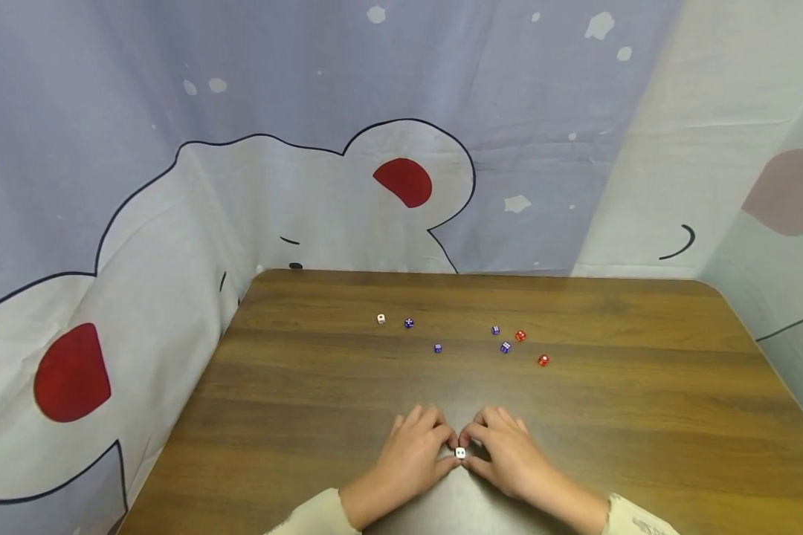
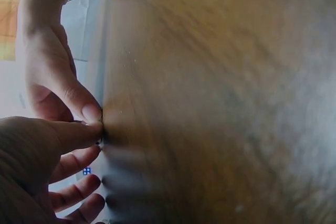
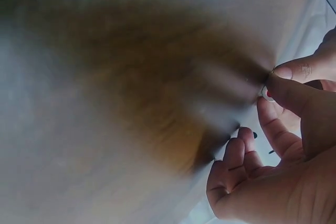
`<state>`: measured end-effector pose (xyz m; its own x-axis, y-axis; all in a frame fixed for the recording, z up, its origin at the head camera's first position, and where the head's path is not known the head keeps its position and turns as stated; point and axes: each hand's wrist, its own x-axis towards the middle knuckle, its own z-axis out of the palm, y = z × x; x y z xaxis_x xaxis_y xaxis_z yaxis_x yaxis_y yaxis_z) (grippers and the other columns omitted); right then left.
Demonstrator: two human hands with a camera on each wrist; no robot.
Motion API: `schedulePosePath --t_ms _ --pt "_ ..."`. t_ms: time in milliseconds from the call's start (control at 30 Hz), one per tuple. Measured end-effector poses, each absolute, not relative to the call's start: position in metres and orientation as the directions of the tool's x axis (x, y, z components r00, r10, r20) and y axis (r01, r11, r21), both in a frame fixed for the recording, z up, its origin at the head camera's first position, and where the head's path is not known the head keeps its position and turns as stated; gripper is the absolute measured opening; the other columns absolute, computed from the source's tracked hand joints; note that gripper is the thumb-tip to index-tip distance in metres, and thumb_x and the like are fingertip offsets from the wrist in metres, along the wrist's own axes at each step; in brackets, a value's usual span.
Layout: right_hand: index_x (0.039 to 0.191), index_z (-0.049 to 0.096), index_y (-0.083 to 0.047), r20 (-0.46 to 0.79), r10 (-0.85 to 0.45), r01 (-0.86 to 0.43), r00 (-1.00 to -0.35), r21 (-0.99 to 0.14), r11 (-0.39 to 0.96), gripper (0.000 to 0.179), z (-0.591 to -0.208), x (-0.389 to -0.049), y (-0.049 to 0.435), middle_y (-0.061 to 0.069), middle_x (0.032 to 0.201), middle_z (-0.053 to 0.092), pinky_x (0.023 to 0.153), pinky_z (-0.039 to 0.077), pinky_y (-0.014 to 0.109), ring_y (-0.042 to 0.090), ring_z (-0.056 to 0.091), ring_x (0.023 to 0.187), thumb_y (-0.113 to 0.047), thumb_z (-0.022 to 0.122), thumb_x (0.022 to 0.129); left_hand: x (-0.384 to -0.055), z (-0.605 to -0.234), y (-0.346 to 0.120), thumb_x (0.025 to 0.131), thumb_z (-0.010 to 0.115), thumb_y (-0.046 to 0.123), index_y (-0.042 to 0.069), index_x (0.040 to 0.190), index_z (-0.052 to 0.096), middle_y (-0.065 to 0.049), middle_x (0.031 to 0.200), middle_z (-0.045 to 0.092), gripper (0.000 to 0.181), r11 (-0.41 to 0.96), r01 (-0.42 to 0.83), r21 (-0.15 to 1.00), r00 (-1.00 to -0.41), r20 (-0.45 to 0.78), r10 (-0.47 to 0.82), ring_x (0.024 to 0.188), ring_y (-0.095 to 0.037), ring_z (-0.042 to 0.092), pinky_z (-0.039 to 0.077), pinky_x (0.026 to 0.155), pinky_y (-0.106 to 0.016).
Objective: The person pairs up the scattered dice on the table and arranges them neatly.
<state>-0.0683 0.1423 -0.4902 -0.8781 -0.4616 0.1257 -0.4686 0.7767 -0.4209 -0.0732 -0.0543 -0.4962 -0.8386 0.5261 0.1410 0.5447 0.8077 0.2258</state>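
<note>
A small white die (image 1: 460,452) sits on the table near its front, two dark pips on its top face. My left hand (image 1: 413,452) holds it from the left between thumb and index finger. From the right, my right hand (image 1: 507,450) does the same, so the two thumbs meet at the near side and the index fingers close to the far side. In the right wrist view part of the white die (image 3: 265,94) with a red spot shows between the fingers. The fingers mostly hide the die in the left wrist view.
Farther back on the wooden table (image 1: 294,416) lie a white die (image 1: 381,319), several blue dice, one of them a blue die (image 1: 438,348), and two red dice, a farther red die (image 1: 520,336) and a nearer red die (image 1: 543,360). A printed curtain (image 1: 535,134) hangs behind.
</note>
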Motion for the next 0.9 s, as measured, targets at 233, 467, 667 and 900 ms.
schedulePosePath --t_ms 233,467,667,900 --pt "0.089 0.066 -0.029 0.126 -0.469 -0.477 -0.874 -0.412 0.777 0.019 -0.489 -0.064 0.144 -0.015 0.096 0.052 0.075 0.035 0.029 0.007 0.046 0.091 -0.03 0.084 0.081 -0.07 -0.496 -0.052 0.081 0.081 0.048 0.031 0.087 0.07 0.015 0.099 0.056 0.022 0.801 0.553 0.23 -0.833 0.144 0.534 0.092 -0.006 0.048 0.035 0.073 -0.025" --pt "0.09 0.066 -0.029 0.139 -0.472 -0.486 -0.87 -0.4 0.777 0.02 -0.491 -0.064 0.146 -0.015 0.095 0.052 0.074 0.036 0.029 0.007 0.046 0.09 -0.03 0.084 0.08 -0.071 -0.494 -0.052 0.081 0.081 0.049 0.031 0.088 0.069 0.015 0.1 0.056 0.023 0.799 0.553 0.237 -0.833 0.124 0.54 0.091 -0.005 0.046 0.034 0.074 -0.026" --pt "0.09 0.065 -0.03 0.148 -0.464 -0.482 -0.873 -0.406 0.777 0.021 -0.492 -0.065 0.149 -0.015 0.095 0.051 0.072 0.034 0.028 0.006 0.046 0.089 -0.027 0.084 0.08 -0.087 -0.489 -0.065 0.081 0.083 0.042 0.027 0.091 0.069 0.013 0.102 0.059 0.022 0.806 0.522 0.281 -0.851 0.111 0.513 0.094 -0.008 0.051 0.036 0.075 -0.027" --pt "0.09 0.064 -0.034 0.176 -0.486 -0.515 -0.856 -0.385 0.766 0.023 -0.493 -0.063 0.151 -0.017 0.093 0.047 0.071 0.032 0.026 0.005 0.043 0.087 -0.028 0.085 0.08 -0.135 -0.478 -0.099 0.084 0.081 0.031 0.022 0.099 0.072 0.005 0.103 0.064 0.019 0.85 0.388 0.357 -0.922 0.149 0.358 0.093 -0.014 0.054 0.04 0.078 -0.034"
